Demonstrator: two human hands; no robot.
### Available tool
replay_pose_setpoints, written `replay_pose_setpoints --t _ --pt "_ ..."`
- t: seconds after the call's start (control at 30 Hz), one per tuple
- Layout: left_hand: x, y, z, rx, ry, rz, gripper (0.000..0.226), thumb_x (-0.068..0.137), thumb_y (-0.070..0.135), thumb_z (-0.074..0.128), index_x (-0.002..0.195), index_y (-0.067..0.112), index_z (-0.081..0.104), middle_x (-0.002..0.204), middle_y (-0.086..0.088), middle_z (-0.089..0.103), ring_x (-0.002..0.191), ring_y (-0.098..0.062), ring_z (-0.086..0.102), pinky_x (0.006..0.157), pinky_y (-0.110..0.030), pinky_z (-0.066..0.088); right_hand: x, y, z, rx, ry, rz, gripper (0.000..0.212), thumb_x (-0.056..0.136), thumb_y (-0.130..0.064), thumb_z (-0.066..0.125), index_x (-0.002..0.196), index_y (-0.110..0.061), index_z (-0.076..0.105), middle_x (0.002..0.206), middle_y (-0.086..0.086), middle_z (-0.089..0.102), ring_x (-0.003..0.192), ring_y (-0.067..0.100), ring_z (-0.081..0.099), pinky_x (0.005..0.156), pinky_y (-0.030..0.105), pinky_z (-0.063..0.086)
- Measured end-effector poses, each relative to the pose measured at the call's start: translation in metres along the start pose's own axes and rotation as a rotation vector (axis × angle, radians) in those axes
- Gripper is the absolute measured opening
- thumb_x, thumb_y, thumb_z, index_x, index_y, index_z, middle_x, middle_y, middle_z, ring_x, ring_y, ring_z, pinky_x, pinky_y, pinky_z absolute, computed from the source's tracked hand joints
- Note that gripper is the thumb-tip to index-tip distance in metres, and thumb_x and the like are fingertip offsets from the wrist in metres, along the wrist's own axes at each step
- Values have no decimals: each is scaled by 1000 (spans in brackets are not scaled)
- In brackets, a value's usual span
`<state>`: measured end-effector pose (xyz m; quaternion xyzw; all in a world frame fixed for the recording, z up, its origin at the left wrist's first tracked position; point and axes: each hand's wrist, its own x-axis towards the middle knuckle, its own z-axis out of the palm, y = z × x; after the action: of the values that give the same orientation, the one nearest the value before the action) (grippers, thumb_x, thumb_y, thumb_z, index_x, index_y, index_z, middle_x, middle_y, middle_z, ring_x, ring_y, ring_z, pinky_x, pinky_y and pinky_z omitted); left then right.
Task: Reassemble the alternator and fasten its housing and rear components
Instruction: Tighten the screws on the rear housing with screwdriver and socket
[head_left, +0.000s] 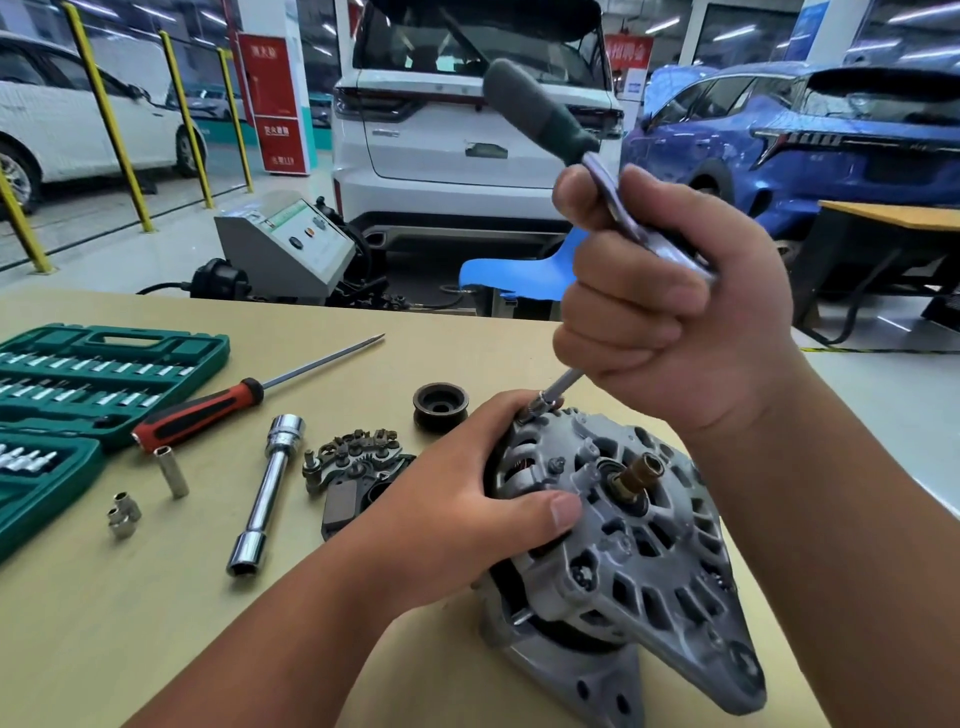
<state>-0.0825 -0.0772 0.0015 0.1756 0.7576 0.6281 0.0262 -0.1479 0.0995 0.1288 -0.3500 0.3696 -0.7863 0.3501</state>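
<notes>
In a car workshop, with three parked cars beyond, a pale wooden worktop (156, 623) carried the job. The right hand (675, 312) was closed in a fist round the metal shaft of a dark green-handled socket driver (540, 111). The driver was held tilted so that its thin shank ran down to a small chrome socket (540, 405) seated at the upper rim of the housing, probably on a through bolt being run in. The left hand (467, 499) gripped the grey ribbed metal alternator (649, 561), fingers curled over that rim just beside the socket and thumb pressed on the rear face, apparently to stop the body turning under the driver. The alternator rested on the worktop at the near right, tipped with its rear face towards the camera, one brass-coloured shaft end (641, 470) standing out of the middle.

Just left of it lay the parts seemingly yet to go on: one black grooved pulley (440, 405), one dark rectifier plate (353, 462) and, touching it below, one black block-shaped part (345, 506). Farther left lay one long chrome tube wrench (265, 493), one red-and-black screwdriver (208, 410) and three loose small sockets, one long (171, 470) and two short together (123, 514). At the left edge one green tool case (93, 374) stood open, its rows of bits within reach.
</notes>
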Motion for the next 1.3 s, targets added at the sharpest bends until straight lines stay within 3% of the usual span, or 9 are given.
replay_pose_setpoints --t 0.17,0.27,0.37,0.57,0.73,0.93,1.2,1.3 --pt "0 2 0 29 10 10 66 75 49 78 138 50 57 133 7 74 123 -19 72 108 -55 55 7 17 20 77 560 -313 27 108 -26 40 83 -21 45 53 -7 44 39 9 23 39 22 19" --pt "-1 3 0 20 -1 19 63 71 51 75 131 59 59 132 13 73 122 -13 72 106 -44 59 9 26 28 50 763 -481 35 111 -23 40 76 -20 43 55 -4 51 39 12 29 42 22 24" --pt "-2 3 -1 11 5 8 64 71 49 76 133 55 60 132 9 74 122 -16 73 105 -46 59 10 23 29 34 719 -452 39 112 -25 39 73 -19 42 56 -4 50 40 12 29 43 22 24" --pt "-3 4 1 -43 3 -20 72 74 48 82 142 41 58 136 -1 73 126 -29 71 110 -61 52 -2 5 10 -157 130 -88 25 104 -28 31 101 -14 51 47 -7 34 38 10 18 42 25 11" --pt "-2 3 -1 -43 -15 -32 71 78 44 80 144 39 56 137 -3 72 127 -31 70 109 -63 52 -4 2 -1 -49 -3 -2 23 101 -28 34 104 -13 51 46 -6 32 38 9 13 43 26 7" --pt "-2 3 -1 6 2 -20 68 76 48 81 140 48 57 135 5 73 125 -24 71 108 -59 54 3 5 3 -6 149 -67 23 106 -31 33 89 -20 45 50 -8 44 40 9 19 43 24 11" --pt "-2 5 -2 34 12 -11 71 73 52 81 139 45 58 132 5 74 122 -22 73 107 -56 55 8 20 27 62 659 -363 29 110 -25 41 81 -21 42 55 -5 46 40 10 25 41 22 20" --pt "-3 5 -2 40 19 -8 73 74 53 81 142 42 57 135 4 73 124 -21 72 109 -55 54 10 25 31 61 755 -473 33 112 -23 40 78 -20 40 56 -3 50 41 12 26 43 23 21"
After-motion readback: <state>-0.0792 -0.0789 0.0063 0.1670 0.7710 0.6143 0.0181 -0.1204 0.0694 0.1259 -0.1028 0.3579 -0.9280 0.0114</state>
